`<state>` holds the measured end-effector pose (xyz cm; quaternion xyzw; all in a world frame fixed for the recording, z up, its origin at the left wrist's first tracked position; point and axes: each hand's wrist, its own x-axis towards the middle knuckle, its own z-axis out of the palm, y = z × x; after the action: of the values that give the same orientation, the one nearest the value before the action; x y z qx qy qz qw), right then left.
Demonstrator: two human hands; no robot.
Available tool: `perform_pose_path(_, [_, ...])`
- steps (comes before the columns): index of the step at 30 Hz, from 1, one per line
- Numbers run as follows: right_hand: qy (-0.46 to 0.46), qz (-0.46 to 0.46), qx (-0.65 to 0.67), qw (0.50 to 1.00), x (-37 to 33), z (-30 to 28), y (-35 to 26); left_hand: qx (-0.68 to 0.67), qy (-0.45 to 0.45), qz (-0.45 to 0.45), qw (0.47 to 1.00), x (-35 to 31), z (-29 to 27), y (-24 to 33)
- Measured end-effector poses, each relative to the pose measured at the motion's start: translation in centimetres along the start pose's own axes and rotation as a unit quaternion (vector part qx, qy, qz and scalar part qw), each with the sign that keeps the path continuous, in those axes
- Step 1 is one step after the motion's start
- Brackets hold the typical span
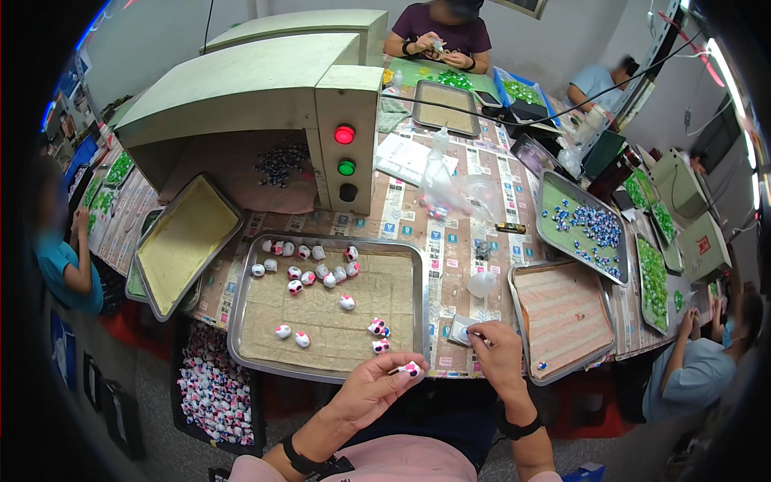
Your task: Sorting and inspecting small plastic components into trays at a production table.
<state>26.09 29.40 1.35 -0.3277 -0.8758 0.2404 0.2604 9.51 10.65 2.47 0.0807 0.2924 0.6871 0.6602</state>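
Observation:
My left hand (371, 391) pinches a small white toy head with pink patches (411, 369) between thumb and fingers, just past the near edge of a metal tray (423, 301). My right hand (499, 357) is closed at the fingertips over a small pale square pad (461, 329). Something tiny and bluish may be in that pinch, but I cannot make it out. More white-and-pink toy heads (319, 252) lie on the tray's tan cloth, mostly toward its far side. Two heads with dark eye shapes (380, 346) lie near its right side.
Right of the pad stands a cloth-lined tray (562, 309); beyond it, a tray of blue-and-white pieces (582, 229). A machine with red and green lights (345, 145) fills the far left. Below, a dark crate (215, 394) holds many pieces. Co-workers (442, 36) sit around.

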Motion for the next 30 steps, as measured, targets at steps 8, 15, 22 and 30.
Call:
perform_pose_path(8, [0.01,0.063,0.085,0.994,-0.9,-1.0,-1.4,-0.003,0.007,-0.044,0.999,0.7,0.3,-0.6])
perform_pose_path(15, [-0.038,0.134,0.304,0.942,-3.3,-2.9,-5.7,0.005,0.015,-0.052,0.998,1.5,1.1,-1.9])
perform_pose_path(22, [-0.038,0.14,0.379,0.914,-5.0,-1.8,-6.3,0.015,0.02,-0.047,0.999,1.7,0.9,-2.6])
perform_pose_path(30, [-0.047,0.129,0.297,0.945,-4.7,-1.6,-6.7,0.024,0.026,-0.05,0.998,1.4,0.7,-2.8])
